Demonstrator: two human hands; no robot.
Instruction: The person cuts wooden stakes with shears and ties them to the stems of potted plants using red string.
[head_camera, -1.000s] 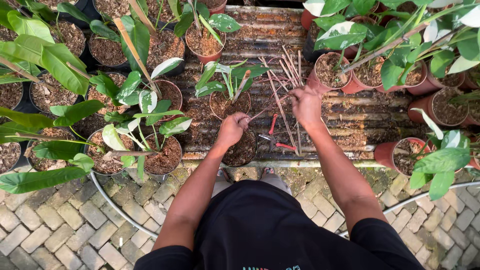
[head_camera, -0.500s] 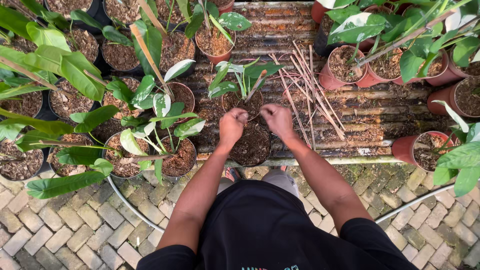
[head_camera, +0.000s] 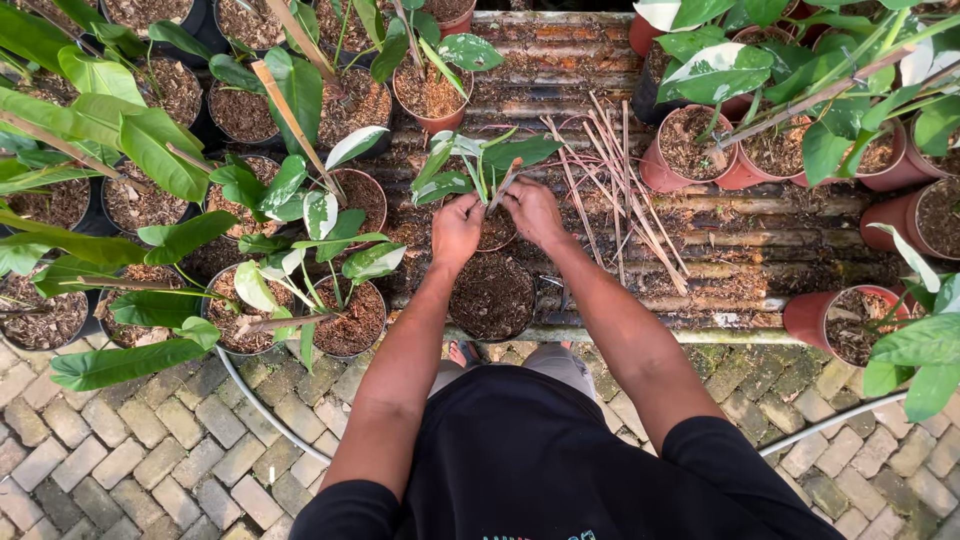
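Observation:
A small plant (head_camera: 480, 160) with green-and-white leaves grows in a pot (head_camera: 497, 236) on the slatted bench. Both my hands are at its base. My left hand (head_camera: 457, 228) is curled with its fingertips pinched at the stems. My right hand (head_camera: 533, 210) grips a thin wooden stick (head_camera: 506, 183) that stands slanted among the stems. Just in front of my hands is a dark pot (head_camera: 492, 296) holding only soil. A loose bundle of thin sticks (head_camera: 622, 185) lies on the bench to the right of my right hand.
Potted leafy plants with stakes crowd the left (head_camera: 330, 300) and the back. Red-brown pots (head_camera: 690, 150) stand at the right, one (head_camera: 835, 320) near the bench's front edge. A rusty slatted bench (head_camera: 740, 250) carries everything. A hose (head_camera: 270, 410) curves over the brick paving below.
My right hand left the stick bundle with one stick and came to my left hand. Both hands then moved from the soil-filled pot to the plant behind it.

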